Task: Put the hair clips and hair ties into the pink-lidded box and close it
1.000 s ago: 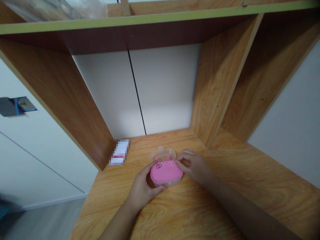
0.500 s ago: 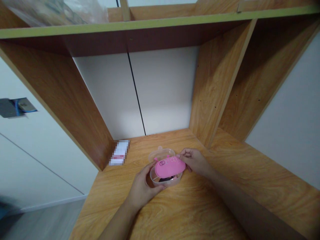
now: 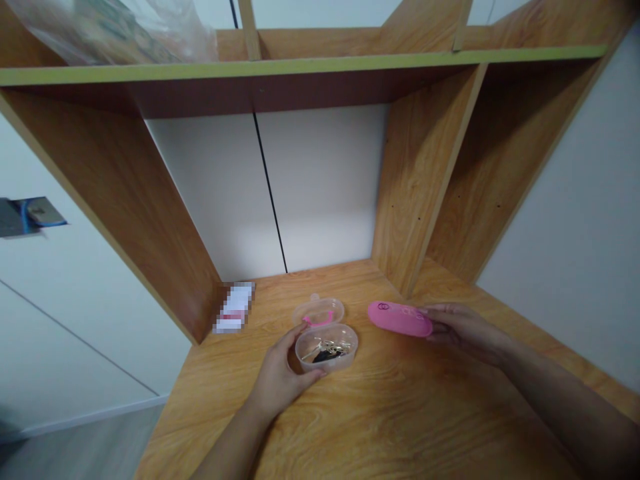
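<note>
A small clear oval box (image 3: pixel 327 348) sits open on the wooden desk (image 3: pixel 390 413), with keys and small metal bits inside. My left hand (image 3: pixel 280 380) is curled round its near left side, steadying it. A second clear tub with a pink handle (image 3: pixel 319 312) stands just behind it. My right hand (image 3: pixel 463 328) holds the pink oval lid (image 3: pixel 399 318) by its right end, just above the desk and to the right of the box.
A blurred white and red card (image 3: pixel 233 315) lies at the back left corner of the desk. Wooden side panels (image 3: pixel 145 220) and a divider (image 3: pixel 425 193) wall in the alcove, with a shelf (image 3: pixel 300 67) overhead carrying a plastic bag (image 3: pixel 115 27).
My right hand lifted the pink lid off the clear box and carried it to the right. The left hand stayed on the box, whose contents now show.
</note>
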Demonstrator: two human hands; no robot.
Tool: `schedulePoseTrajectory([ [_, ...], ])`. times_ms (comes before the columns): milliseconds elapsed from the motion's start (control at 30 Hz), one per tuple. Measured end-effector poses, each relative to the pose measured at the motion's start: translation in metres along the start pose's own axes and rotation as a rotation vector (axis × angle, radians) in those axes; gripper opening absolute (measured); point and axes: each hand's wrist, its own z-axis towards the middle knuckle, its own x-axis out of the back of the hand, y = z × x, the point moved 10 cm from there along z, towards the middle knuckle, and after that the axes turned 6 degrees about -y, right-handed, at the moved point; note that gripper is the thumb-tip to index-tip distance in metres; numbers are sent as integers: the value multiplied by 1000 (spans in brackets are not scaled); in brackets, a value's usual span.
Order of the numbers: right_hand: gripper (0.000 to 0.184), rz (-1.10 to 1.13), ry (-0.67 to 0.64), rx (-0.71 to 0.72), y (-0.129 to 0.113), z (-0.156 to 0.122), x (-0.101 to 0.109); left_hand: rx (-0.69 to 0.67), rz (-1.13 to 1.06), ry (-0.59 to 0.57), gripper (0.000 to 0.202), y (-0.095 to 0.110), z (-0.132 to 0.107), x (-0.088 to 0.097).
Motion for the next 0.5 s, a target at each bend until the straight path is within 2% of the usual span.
schedulePoseTrajectory([
  [200,13,143,259,-108,22,-49,104,0,-16,-19,81,-2,0,-3],
  [300,6,184,382,-147,29,-70,146,4,-29,-22,82,-5,0,-3],
  [400,5,185,497,-165,30,-88,174,13,-31,-28,83,-6,0,-4],
  [500,10,139,582,-143,24,-101,185,26,-22,-29,83,-5,0,-3],
])
